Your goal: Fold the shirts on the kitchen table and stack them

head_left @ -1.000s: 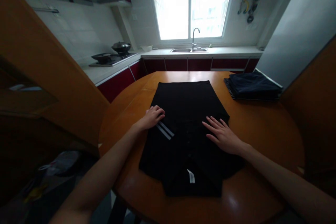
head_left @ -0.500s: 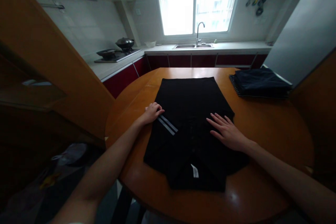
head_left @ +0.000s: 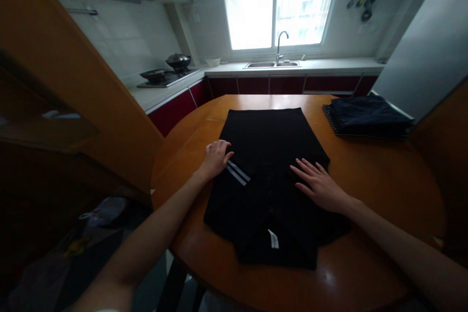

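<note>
A black shirt (head_left: 270, 146) lies spread on the round wooden table (head_left: 369, 180), its sleeves folded inward and a white label near the collar facing me. My left hand (head_left: 216, 157) rests at the shirt's left edge, fingers curled over the folded sleeve beside two white stripes (head_left: 237, 173). Flat on the right side of the shirt lies my right hand (head_left: 319, 185), fingers stretched out and slightly apart.
A stack of folded dark clothes (head_left: 369, 116) sits at the table's far right. Behind the table run a counter with a sink (head_left: 272, 64) under a bright window and a stove with pans (head_left: 166, 72). An orange wooden panel (head_left: 66, 83) rises on the left.
Both hands stay on the shirt in nearly the same places. The left hand has shifted slightly along the sleeve edge. My head has moved a little, shifting the view.
</note>
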The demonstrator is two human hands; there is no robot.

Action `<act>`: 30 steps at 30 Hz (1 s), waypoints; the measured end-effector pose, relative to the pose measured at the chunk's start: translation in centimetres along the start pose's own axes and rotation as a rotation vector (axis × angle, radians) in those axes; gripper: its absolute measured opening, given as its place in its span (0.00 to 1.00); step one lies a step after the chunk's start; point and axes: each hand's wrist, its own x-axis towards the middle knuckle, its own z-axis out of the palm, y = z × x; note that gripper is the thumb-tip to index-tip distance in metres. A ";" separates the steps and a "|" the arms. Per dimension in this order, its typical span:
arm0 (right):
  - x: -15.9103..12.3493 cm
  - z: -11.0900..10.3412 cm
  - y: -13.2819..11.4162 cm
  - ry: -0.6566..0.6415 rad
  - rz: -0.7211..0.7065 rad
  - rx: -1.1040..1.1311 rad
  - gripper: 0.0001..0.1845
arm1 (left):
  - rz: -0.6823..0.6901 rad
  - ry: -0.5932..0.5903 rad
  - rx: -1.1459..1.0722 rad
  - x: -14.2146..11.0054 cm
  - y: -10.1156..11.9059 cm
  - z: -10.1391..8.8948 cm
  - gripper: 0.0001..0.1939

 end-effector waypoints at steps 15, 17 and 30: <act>-0.2 1.7 1.0 0.060 -0.032 -0.003 0.32 | 0.416 -0.380 -0.165 -6.8 5.3 -1.9 0.29; -0.2 1.7 1.1 0.061 -0.029 -0.006 0.32 | 0.446 -0.369 -0.155 -7.5 5.5 -2.2 0.30; -0.5 1.8 1.1 0.088 -0.025 -0.018 0.33 | 0.381 -0.321 -0.220 -9.9 4.9 -3.5 0.26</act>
